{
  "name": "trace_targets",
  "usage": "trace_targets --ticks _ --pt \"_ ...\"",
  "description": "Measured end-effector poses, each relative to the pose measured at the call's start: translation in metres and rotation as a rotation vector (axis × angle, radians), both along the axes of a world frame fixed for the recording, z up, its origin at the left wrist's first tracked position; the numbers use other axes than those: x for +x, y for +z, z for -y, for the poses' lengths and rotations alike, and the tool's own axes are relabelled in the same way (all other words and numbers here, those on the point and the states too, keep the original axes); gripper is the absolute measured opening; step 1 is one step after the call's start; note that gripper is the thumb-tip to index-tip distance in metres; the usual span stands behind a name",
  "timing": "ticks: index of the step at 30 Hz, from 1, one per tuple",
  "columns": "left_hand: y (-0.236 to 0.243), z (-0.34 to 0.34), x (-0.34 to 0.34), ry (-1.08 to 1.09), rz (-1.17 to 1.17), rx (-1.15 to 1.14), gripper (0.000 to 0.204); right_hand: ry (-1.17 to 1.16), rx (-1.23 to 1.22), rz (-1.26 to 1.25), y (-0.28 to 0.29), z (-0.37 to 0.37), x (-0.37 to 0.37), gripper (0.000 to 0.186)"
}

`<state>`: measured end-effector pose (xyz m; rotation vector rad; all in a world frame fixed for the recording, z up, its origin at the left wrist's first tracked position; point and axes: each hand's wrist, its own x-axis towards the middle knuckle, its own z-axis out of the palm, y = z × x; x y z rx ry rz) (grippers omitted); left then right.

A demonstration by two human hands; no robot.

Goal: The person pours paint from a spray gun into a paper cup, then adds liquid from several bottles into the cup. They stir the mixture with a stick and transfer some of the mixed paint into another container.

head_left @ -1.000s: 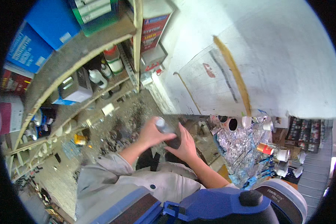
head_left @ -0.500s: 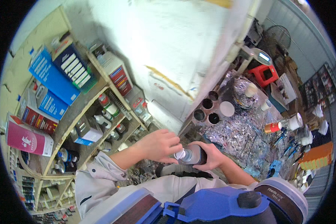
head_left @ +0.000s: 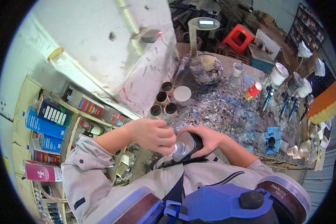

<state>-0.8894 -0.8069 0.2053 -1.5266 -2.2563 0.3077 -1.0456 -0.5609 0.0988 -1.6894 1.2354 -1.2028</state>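
My left hand (head_left: 153, 136) is closed on a small white cap (head_left: 174, 150) at the neck of a silver-and-dark can (head_left: 188, 146), its fingers curled over the top. My right hand (head_left: 209, 142) grips the can from the right, thumb and fingers around its body. The can is held in front of my waist, near the front of a paint-spattered bench (head_left: 227, 119). Part of its top is hidden by my left hand.
Left are shelves (head_left: 71, 112) of cans and a white wall (head_left: 78, 48). The bench holds dark pots (head_left: 162, 98), white cups (head_left: 238, 69), a scale (head_left: 203, 23), spray guns (head_left: 267, 98) and an orange box (head_left: 323, 102). A red stool (head_left: 239, 37) stands behind.
The view has swung from the shelves toward the bench, which now fills the middle. My left hand has shifted from the can's body onto its cap; my right hand still holds the can.
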Motion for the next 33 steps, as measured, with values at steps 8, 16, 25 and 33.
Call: trace_targets --ticks 8,16,25,33 --pt "0.000 -0.037 -0.057 -0.014 0.077 0.000 0.036 -0.160 0.060 0.005 -0.012 -0.048 -0.037 0.099" --pt "0.001 -0.061 -0.092 -0.021 0.109 0.027 0.047 -0.233 0.028 -0.008 -0.007 -0.078 -0.061 0.093" --pt "-0.010 -0.074 -0.113 0.060 0.252 0.128 0.044 -0.399 -0.058 -0.049 -0.012 -0.102 -0.062 0.092" --pt "-0.013 -0.095 -0.123 1.196 1.366 0.862 0.051 -0.753 -0.015 -0.095 -0.018 -0.109 -0.058 0.091"
